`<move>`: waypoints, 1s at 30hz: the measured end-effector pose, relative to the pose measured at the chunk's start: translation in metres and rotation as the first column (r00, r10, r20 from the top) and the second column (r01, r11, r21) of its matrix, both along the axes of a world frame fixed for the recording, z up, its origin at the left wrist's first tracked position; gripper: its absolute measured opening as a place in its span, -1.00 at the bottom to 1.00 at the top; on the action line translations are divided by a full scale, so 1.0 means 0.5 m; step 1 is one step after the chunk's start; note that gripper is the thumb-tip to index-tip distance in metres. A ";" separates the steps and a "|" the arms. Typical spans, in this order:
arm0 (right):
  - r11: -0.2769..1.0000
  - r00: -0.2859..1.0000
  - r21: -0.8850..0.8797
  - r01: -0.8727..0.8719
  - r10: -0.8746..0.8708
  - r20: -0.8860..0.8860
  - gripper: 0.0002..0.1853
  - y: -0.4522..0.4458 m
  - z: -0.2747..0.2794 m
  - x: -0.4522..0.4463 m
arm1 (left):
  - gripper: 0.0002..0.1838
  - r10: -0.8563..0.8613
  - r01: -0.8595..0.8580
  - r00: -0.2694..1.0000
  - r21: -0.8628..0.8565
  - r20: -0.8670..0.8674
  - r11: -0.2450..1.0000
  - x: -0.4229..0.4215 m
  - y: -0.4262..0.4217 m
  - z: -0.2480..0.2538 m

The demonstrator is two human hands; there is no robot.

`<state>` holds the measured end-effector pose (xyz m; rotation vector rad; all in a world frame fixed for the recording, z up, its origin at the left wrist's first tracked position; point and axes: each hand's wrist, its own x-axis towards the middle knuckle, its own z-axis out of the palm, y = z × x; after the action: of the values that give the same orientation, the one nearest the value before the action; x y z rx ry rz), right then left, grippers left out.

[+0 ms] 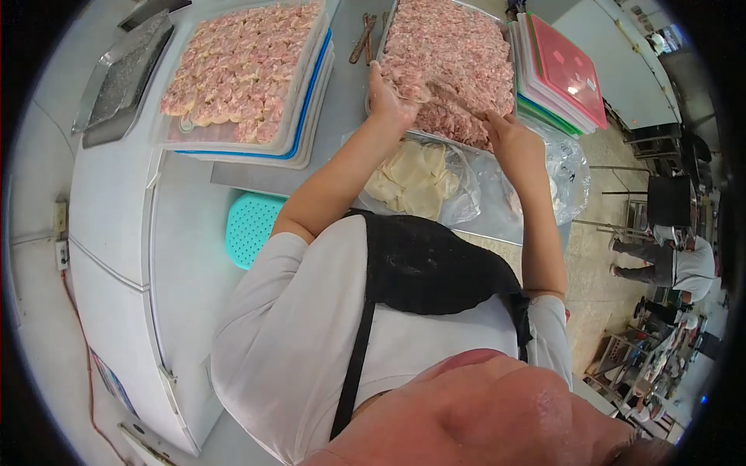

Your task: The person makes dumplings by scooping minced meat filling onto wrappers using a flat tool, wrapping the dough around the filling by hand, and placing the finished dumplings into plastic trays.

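My left hand [391, 102] is cupped at the near edge of a metal tray [466, 143] heaped with pinkish minced meat [451, 46]. In it lies what looks like a thin round wrapper with meat on it [414, 92]. My right hand [516, 146] is closed around the end of a thin flat stick [465, 106], whose other end points toward the left hand over the meat. Just below the tray, a pile of pale dough wrappers [416, 179] sits on clear plastic. Left of my hands, a plastic tray [291, 128] holds rows of meat-topped dumplings [241, 66].
Two brown sticks [363, 40] lie between the trays. Coloured plastic lids or trays [563, 70] are stacked at the right, near a clear plastic bag [571, 175]. A metal pan [124, 78] stands far left; a turquoise basket [252, 229] is below. Another person [684, 264] stands farther right.
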<state>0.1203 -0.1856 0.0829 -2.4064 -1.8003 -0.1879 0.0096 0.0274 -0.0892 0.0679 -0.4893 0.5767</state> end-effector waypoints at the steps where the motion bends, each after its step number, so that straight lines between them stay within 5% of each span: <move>1: 0.998 1.000 0.055 -0.019 0.021 -0.024 -0.74 0.000 -0.007 -0.004 | -0.43 0.082 -0.112 0.959 -0.095 -0.273 0.989 -0.008 -0.019 0.063; 3: 0.984 0.995 0.167 -0.057 0.069 -0.070 -0.74 -0.003 -0.053 -0.016 | -0.52 0.131 -0.381 0.647 -0.169 -0.751 0.909 -0.016 -0.060 0.177; 6: 0.977 0.985 0.215 0.001 0.036 -0.167 -0.74 0.009 -0.124 -0.004 | -0.66 0.237 -0.330 0.746 -0.037 -0.623 0.943 0.017 -0.047 0.124; 10: 0.978 0.995 0.203 0.046 -0.027 -0.095 -0.72 0.010 -0.175 0.033 | -0.77 0.235 -0.378 0.652 -0.040 -0.721 0.925 0.021 -0.066 0.097; 12: 0.993 0.991 0.047 0.109 -0.105 -0.089 -0.73 0.000 -0.182 0.092 | -0.76 0.206 -0.359 0.671 -0.070 -0.712 0.931 0.010 -0.080 0.101; 16: 0.998 0.990 -0.039 0.055 -0.059 -0.125 -0.74 -0.027 -0.057 0.064 | -0.70 0.272 -0.474 0.643 -0.092 -0.716 0.876 0.001 -0.102 0.167; 18: 0.996 0.988 0.082 -0.028 0.040 -0.151 -0.74 -0.024 -0.060 0.040 | -0.67 0.326 -0.494 0.630 -0.040 -0.704 0.868 0.020 -0.085 0.135; 20: 0.986 0.985 0.154 -0.062 0.085 -0.152 -0.73 -0.022 -0.087 0.052 | -0.65 0.115 -0.117 0.986 -0.007 -0.124 0.993 0.048 -0.055 0.041; 22: 0.983 0.987 0.177 -0.052 0.077 -0.138 -0.74 -0.009 -0.163 0.096 | -0.64 0.083 -0.078 0.991 0.052 -0.102 0.996 0.054 -0.072 0.038; 24: 0.992 0.994 0.096 -0.076 0.084 -0.075 -0.75 -0.015 -0.176 0.145 | -0.63 0.325 -0.372 0.704 0.062 -0.631 0.926 0.029 -0.146 0.134; 29: 0.994 0.990 -0.103 -0.045 0.030 -0.139 -0.72 -0.047 -0.074 0.141 | -0.52 0.327 -0.483 0.588 0.003 -0.740 0.876 0.039 -0.170 0.188; 30: 0.994 0.979 -0.033 -0.107 0.100 -0.179 -0.73 -0.051 -0.079 0.135 | -0.50 0.329 -0.495 0.573 0.004 -0.751 0.869 0.044 -0.167 0.188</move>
<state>0.1879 -0.2112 0.0433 -2.2676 -1.8585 0.0729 0.0317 -0.0559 0.0048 0.2125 0.4147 1.0039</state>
